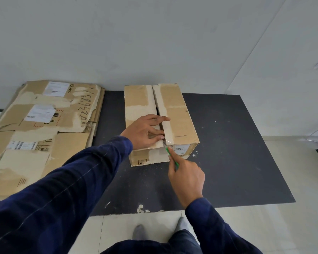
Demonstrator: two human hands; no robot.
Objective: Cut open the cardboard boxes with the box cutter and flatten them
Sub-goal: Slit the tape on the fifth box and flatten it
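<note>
Box (174, 114) stands on mat (237, 153), near the wall (136, 43) behind. Flattened cardboard (40, 129) stacked well left of it. Left hand (145, 132) on box top; right hand (186, 177) before its near end.

the light is soft and even, like daylight, and quite bright. the pale grey wall (154, 33) looks flat with no strong shadows. the dark matte floor mat (237, 143) shows no glare. the long brown cardboard box (180, 116) is sharp. straight lines bend near the edges, and the dark blue sleeve (44, 208) up close looks big and stretched.
</note>
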